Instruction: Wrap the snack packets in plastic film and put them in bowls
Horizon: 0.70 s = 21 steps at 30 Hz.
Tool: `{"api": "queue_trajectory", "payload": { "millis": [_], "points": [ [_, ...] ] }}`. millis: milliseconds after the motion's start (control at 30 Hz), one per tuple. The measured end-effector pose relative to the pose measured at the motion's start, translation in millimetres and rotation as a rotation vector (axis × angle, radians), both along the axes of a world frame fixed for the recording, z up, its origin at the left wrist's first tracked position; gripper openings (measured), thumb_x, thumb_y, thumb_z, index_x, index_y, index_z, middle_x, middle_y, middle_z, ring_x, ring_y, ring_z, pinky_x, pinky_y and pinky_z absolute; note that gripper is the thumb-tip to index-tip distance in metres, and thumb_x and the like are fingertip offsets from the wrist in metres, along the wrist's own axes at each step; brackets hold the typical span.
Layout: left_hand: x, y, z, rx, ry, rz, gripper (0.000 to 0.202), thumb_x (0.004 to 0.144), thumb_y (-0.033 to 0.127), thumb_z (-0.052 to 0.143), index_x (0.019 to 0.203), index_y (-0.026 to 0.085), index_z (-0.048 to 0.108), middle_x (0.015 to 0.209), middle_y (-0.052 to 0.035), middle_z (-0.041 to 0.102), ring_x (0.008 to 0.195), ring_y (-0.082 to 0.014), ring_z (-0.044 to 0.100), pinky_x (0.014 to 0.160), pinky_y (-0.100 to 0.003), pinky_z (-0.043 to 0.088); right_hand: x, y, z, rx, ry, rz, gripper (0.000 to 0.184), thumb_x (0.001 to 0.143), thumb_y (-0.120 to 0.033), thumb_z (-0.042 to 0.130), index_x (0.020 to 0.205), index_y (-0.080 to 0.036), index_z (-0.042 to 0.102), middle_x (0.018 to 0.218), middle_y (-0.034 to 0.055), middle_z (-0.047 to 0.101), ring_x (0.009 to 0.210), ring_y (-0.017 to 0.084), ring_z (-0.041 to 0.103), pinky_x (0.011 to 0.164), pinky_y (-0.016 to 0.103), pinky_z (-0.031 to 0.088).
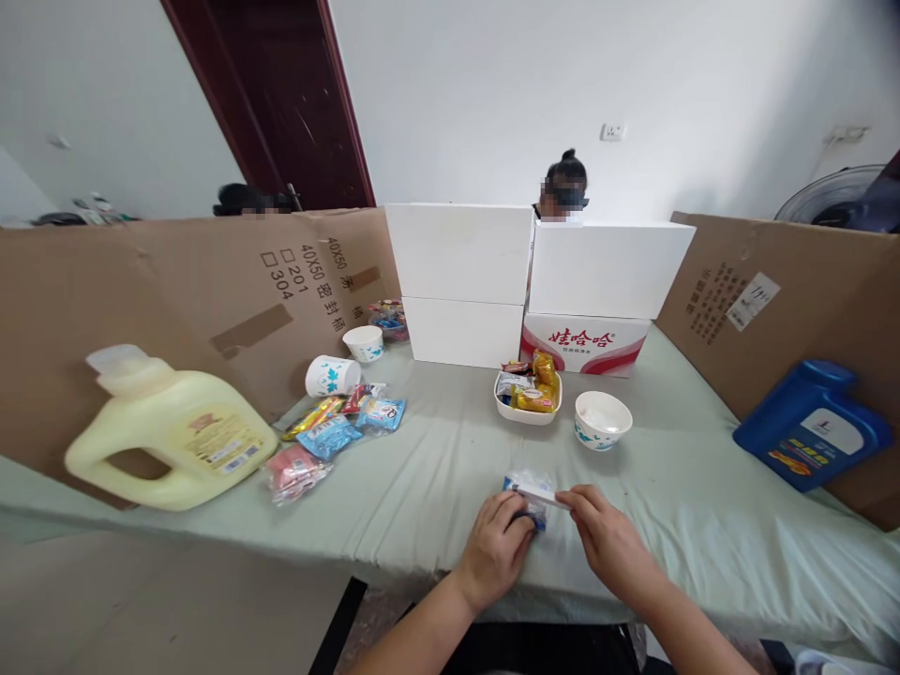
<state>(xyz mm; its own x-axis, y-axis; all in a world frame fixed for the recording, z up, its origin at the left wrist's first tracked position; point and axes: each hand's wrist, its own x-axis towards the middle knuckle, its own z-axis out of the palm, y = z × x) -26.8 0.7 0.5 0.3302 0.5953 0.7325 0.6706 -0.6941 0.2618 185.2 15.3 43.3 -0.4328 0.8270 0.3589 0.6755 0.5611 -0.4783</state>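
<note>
Firmly clamps slim white strip (543, 495) between fingertips of right hand (610, 536), closes fingers of left hand (495, 542) on clear-and-blue plastic packet (540, 518), at six o'clock from squarish white snack-filled bowl (529, 414).

On my feed I see a small, crinkled packet (539, 517) of clear plastic with blue markings, near the front edge of the tabletop (436, 478). A narrow, flat white strip (540, 493) slants across it, right end nearer me; I can't quite tell whether the two are joined.
</note>
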Motion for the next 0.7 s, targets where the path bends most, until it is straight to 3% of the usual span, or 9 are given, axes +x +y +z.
{"api": "queue_trajectory", "payload": {
  "millis": [67, 200, 300, 367, 433, 500, 633, 700],
  "points": [
    [-2.2, -1.2, -1.5, -0.031, -0.023, -0.027, 0.020, 0.090, 0.011, 0.047, 0.101, 0.019, 0.061, 0.103, -0.0094, 0.062, 0.106, -0.0236, 0.058, 0.091, -0.043, 0.052, 15.2, 0.0, -2.5, -0.058, -0.003, -0.029, 0.034, 0.095, -0.023, 0.032, 0.116, -0.027, 0.059, 0.110, 0.0068, 0.062, 0.095, 0.018, 0.064, 0.081, 0.032, 0.054],
    [-6.6, 1.9, -8.6, -0.114, -0.134, -0.014, 0.027, 0.090, 0.016, 0.049, 0.117, 0.019, 0.053, 0.114, -0.0117, 0.059, 0.107, -0.0238, 0.057, 0.092, -0.044, 0.051, 78.8, -0.4, -21.7, -0.106, -0.010, -0.190, 0.033, 0.095, -0.032, 0.031, 0.107, -0.026, 0.062, 0.109, 0.0065, 0.063, 0.098, 0.019, 0.063, 0.085, 0.034, 0.052],
    [-6.3, 12.2, -12.7, -0.282, -0.282, 0.045, 0.039, 0.090, 0.025, 0.053, 0.129, 0.020, 0.047, 0.127, -0.0140, 0.052, 0.106, -0.0232, 0.057, 0.085, -0.039, 0.053, 114.9, -0.6, -42.4, -0.005, -0.043, -0.368, 0.035, 0.093, -0.037, 0.033, 0.101, -0.024, 0.065, 0.104, 0.0073, 0.066, 0.095, 0.022, 0.063, 0.086, 0.039, 0.051],
    [-4.6, 20.6, -12.0, -0.424, -0.385, 0.047, 0.035, 0.088, 0.030, 0.056, 0.121, 0.019, 0.055, 0.118, -0.0116, 0.055, 0.094, -0.0202, 0.060, 0.078, -0.035, 0.053, 120.2, -0.9, -53.6, 0.127, -0.072, -0.455, 0.036, 0.091, -0.041, 0.037, 0.095, -0.022, 0.067, 0.099, 0.0087, 0.068, 0.095, 0.026, 0.061, 0.087, 0.045, 0.049],
    [-2.9, 26.9, -9.1, -0.540, -0.510, 0.025, 0.022, 0.087, 0.035, 0.057, 0.100, 0.018, 0.063, 0.100, -0.0070, 0.059, 0.080, -0.0164, 0.059, 0.071, -0.030, 0.051, 109.9, -1.8, -57.9, 0.242, -0.068, -0.479, 0.035, 0.090, -0.043, 0.041, 0.090, -0.021, 0.069, 0.099, 0.0103, 0.068, 0.097, 0.028, 0.059, 0.089, 0.048, 0.046],
    [-1.9, 29.1, -5.5, -0.633, -0.665, -0.017, 0.023, 0.086, 0.040, 0.056, 0.085, 0.017, 0.062, 0.086, -0.0032, 0.058, 0.073, -0.0141, 0.056, 0.067, -0.026, 0.048, 87.6, -3.7, -53.9, 0.279, -0.013, -0.438, 0.032, 0.091, -0.041, 0.044, 0.092, -0.022, 0.068, 0.102, 0.0105, 0.067, 0.100, 0.027, 0.058, 0.091, 0.048, 0.046],
    [-2.4, 24.1, -0.9, -0.742, -0.923, -0.105, 0.029, 0.085, 0.046, 0.058, 0.084, 0.018, 0.055, 0.076, 0.0008, 0.056, 0.071, -0.0136, 0.055, 0.067, -0.024, 0.046, 25.2, -7.2, -32.5, 0.212, 0.098, -0.226, 0.025, 0.092, -0.038, 0.049, 0.105, -0.023, 0.064, 0.113, 0.0106, 0.063, 0.108, 0.025, 0.056, 0.092, 0.044, 0.047],
    [-4.7, 21.2, -0.8, -0.741, -0.971, -0.100, 0.028, 0.085, 0.046, 0.058, 0.086, 0.018, 0.053, 0.077, 0.0010, 0.058, 0.074, -0.0141, 0.056, 0.070, -0.025, 0.046, -6.3, -5.5, -23.7, 0.172, 0.081, -0.107, 0.032, 0.089, -0.035, 0.053, 0.119, -0.023, 0.058, 0.124, 0.0109, 0.059, 0.115, 0.026, 0.053, 0.095, 0.044, 0.046]
  ]
}}
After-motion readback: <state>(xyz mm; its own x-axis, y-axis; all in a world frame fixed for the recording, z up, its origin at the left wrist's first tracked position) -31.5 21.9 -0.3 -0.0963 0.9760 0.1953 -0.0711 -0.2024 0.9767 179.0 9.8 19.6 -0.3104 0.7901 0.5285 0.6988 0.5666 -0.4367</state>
